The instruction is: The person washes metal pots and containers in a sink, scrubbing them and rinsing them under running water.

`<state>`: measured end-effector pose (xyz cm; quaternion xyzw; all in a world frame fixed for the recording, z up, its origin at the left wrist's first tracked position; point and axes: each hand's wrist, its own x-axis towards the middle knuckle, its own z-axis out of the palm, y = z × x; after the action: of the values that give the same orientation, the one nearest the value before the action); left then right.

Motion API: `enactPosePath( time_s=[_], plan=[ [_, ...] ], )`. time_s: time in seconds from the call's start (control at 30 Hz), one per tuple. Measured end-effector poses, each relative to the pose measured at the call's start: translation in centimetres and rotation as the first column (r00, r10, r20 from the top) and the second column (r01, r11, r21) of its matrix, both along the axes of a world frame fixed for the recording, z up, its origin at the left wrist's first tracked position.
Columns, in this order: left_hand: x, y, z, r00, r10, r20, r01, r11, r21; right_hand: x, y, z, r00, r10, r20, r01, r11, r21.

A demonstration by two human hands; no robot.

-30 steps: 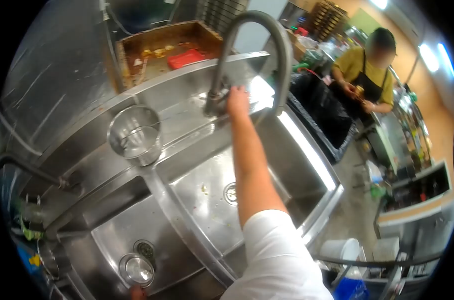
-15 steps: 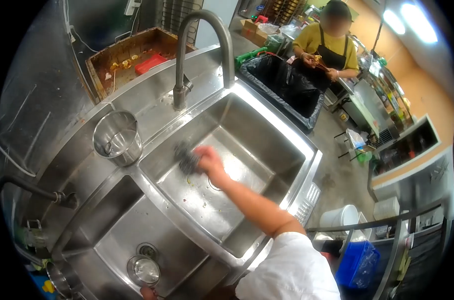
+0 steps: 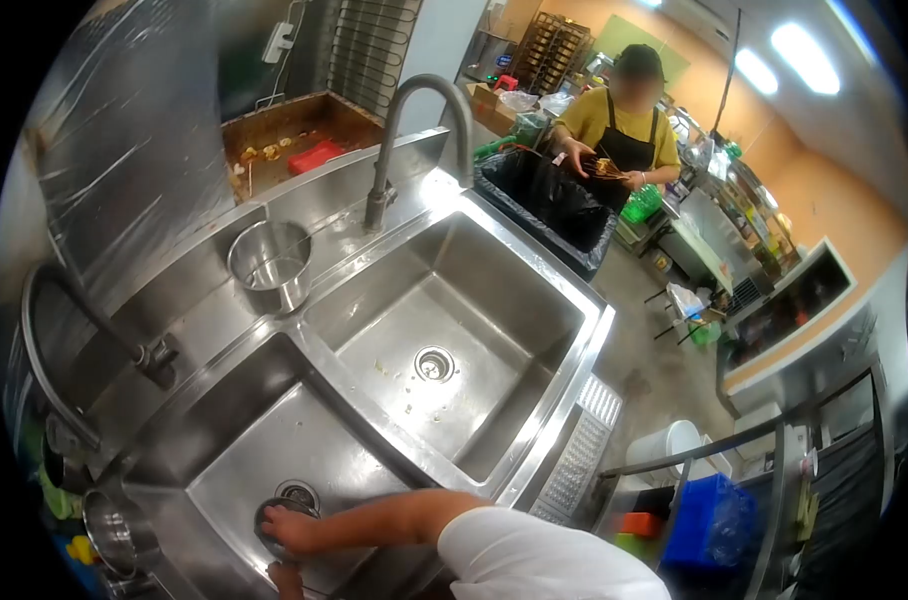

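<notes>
We're in the L sink (image 3: 249, 450), and here's the bowl (image 3: 265, 543), metal by the look of it, down by the drain (image 3: 299, 490), w/ our R hand (image 3: 291, 530) right over it! R fingers bend down onto it; whether they're pinching anything, we can't tell. Our L hand (image 3: 286, 578) is at the near side, partly out of shot, so no call on those fingers either. Handling-wise, we'd say light, stiff, hard to break, prob. slippery if wet. Best hold, we reckon: the rim, thumb inside, fingers outside.

The head camera looks forward-down over the double sink (image 3: 374, 415).
</notes>
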<state>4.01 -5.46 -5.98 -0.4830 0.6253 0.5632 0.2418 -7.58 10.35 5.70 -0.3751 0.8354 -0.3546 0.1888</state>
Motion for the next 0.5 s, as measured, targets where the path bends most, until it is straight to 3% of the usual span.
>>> enactPosePath(
  time_s=[0.13,0.2,0.23,0.3,0.33,0.4,0.43,0.5],
  plan=[
    [1.1,0.3,-1.4,0.999,-0.022,-0.042,0.02,0.999,-0.04,2.0,-2.2,-7.8,0.997,0.06,-0.042,-0.056,0.994,0.092],
    [1.4,0.1,-3.5,0.994,-0.09,-0.06,0.08,0.986,-0.143,3.2,-3.3,-14.4,0.984,-0.176,0.0,0.167,0.933,0.318],
    [1.5,0.0,-4.5,0.987,-0.143,-0.071,0.126,0.969,-0.213,3.7,-3.2,-14.6,0.985,-0.172,0.015,0.158,0.931,0.329],
    [1.5,0.1,-6.5,0.965,-0.247,-0.093,0.2,0.914,-0.352,2.6,-2.7,-13.6,0.973,-0.069,-0.221,0.177,0.838,0.516],
    [1.8,0.0,-6.2,0.906,-0.417,-0.077,0.345,0.831,-0.437,2.3,-3.0,-13.2,0.976,-0.062,-0.209,0.165,0.837,0.521],
    [0.2,1.4,-1.7,0.907,-0.42,-0.027,0.366,0.82,-0.439,1.8,-3.6,-12.7,0.961,-0.275,0.028,0.246,0.898,0.364],
    [0.1,1.6,-0.5,0.901,-0.433,0.017,0.395,0.804,-0.444,2.5,-4.7,-14.3,0.963,-0.268,0.039,0.236,0.9,0.366],
    [0.2,1.7,-1.7,0.909,-0.415,0.019,0.376,0.803,-0.463,3.4,-6.8,-19.4,0.884,-0.454,0.111,0.415,0.872,0.26]
  ],
)
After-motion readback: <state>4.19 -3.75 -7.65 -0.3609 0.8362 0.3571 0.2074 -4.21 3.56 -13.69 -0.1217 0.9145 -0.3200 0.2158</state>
